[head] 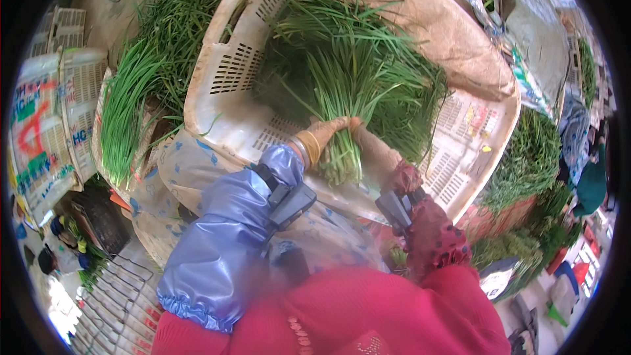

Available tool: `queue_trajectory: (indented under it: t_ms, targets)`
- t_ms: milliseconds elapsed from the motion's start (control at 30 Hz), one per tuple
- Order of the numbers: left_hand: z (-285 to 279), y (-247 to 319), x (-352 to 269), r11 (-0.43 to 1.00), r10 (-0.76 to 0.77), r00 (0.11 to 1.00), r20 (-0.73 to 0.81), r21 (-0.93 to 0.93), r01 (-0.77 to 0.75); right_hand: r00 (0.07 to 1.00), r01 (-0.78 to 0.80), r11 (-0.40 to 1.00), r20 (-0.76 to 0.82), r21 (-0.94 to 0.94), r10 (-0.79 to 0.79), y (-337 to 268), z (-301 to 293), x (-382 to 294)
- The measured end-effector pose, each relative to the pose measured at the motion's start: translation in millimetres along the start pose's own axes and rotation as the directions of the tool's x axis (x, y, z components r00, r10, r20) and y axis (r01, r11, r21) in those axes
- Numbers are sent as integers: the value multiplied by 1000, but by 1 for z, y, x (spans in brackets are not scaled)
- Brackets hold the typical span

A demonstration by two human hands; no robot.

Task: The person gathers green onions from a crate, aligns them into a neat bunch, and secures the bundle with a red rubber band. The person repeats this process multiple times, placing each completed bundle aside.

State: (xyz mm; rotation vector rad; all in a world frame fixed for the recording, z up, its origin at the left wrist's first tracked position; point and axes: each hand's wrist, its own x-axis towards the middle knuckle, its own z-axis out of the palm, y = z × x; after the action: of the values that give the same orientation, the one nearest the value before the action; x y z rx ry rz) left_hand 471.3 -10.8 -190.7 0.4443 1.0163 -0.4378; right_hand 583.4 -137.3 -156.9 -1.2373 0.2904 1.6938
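Both my hands meet around a bunch of green leafy stalks, probably Chinese chives, over a large white plastic basket. My left hand, with a tan covering at the wrist and a blue sleeve cover, grips the bunch from the left. On its right side, my right hand, in a light covering with a dark red sleeve cover, closes on it. The pale cut ends point down towards me and the leaves fan out away. More loose greens lie in the basket behind the bunch. The fingertips are partly hidden.
A brown sheet drapes the basket's far right side. Left of it lie a neat green bunch and a heap of greens. Stacked crates stand far left, a wire rack lower left. More greens and a person in green are at right.
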Motion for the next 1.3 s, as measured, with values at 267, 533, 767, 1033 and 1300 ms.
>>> queue_trajectory:
  t_ms: [267,533,767,1033,1300]
  targets:
    - [47,-37,-60,996,28,957,289,-88,-3,995,97,948,24,-301,-95,-8,6,-100]
    - [33,-29,-52,958,230,945,233,118,-262,992,116,921,-10,-372,-129,9,34,-115]
    - [39,-11,-82,796,605,745,281,-230,-560,944,12,377,-114,-926,-310,-13,66,-154]
    - [25,0,-120,658,753,621,220,-277,-700,937,132,331,8,-934,-349,-36,96,-150]
    - [34,27,-167,115,932,63,356,-127,-985,687,723,540,367,-431,-627,-108,134,-136]
